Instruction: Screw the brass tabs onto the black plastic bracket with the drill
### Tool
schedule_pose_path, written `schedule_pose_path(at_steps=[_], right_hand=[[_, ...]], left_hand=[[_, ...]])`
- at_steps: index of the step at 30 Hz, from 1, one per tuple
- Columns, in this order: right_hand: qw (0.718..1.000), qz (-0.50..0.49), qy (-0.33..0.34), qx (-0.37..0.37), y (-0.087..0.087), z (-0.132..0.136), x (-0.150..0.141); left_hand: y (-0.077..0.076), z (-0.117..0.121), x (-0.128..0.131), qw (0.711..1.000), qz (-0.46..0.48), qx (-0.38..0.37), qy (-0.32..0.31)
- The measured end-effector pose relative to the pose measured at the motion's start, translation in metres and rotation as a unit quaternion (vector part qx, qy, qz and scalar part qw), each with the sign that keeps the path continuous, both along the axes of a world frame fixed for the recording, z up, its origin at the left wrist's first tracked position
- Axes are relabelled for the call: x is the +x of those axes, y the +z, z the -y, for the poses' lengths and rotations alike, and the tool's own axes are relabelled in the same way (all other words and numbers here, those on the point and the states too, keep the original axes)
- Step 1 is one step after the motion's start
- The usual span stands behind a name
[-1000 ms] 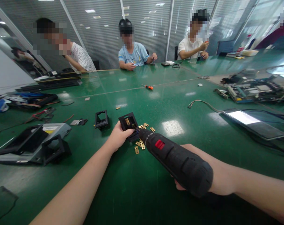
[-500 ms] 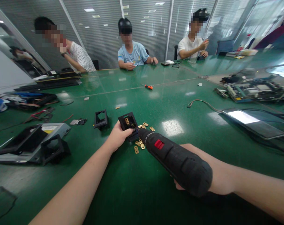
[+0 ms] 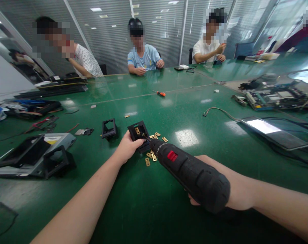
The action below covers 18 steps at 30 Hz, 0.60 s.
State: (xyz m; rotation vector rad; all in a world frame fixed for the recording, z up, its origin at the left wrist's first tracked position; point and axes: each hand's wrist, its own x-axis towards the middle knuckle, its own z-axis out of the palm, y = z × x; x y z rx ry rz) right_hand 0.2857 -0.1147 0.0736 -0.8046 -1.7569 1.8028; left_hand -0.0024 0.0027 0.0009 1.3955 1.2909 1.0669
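My left hand (image 3: 128, 146) grips the near-left edge of a black plastic housing (image 3: 140, 126), its thumb over the inside. A small brass plate (image 3: 137, 130) sits inside that housing. My right hand (image 3: 235, 189) is wrapped round the handle of a black cordless drill (image 3: 192, 173) with a red switch on top. The drill's bit points into the housing, near my left thumb; whether it touches a screw is too small to tell. Several loose brass plates (image 3: 154, 157) lie on the table beside and below the housing.
On the green table (image 3: 143, 210), a second black housing (image 3: 109, 129) stands left of my left hand. Another black frame (image 3: 59, 162) leans by a grey metal case (image 3: 64, 139). An orange screwdriver (image 3: 160, 94) lies farther off. Circuit boards (image 3: 281, 96) and a flat lit panel (image 3: 276, 134) lie right. Several people sit opposite.
My hands, the drill and the housing stay nearly in place. Across the table, the person in light blue has drawn one hand back from the tabletop.
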Motion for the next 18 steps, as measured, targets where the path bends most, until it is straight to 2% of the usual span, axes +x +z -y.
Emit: schedule_pose_path(at_steps=[18], right_hand=[[1.0,-0.016,0.006,0.007,-0.0012,0.0008,-0.0005]], left_hand=[[-0.0006,-0.0004,-0.0006,1.0,-0.002,0.002,0.004]])
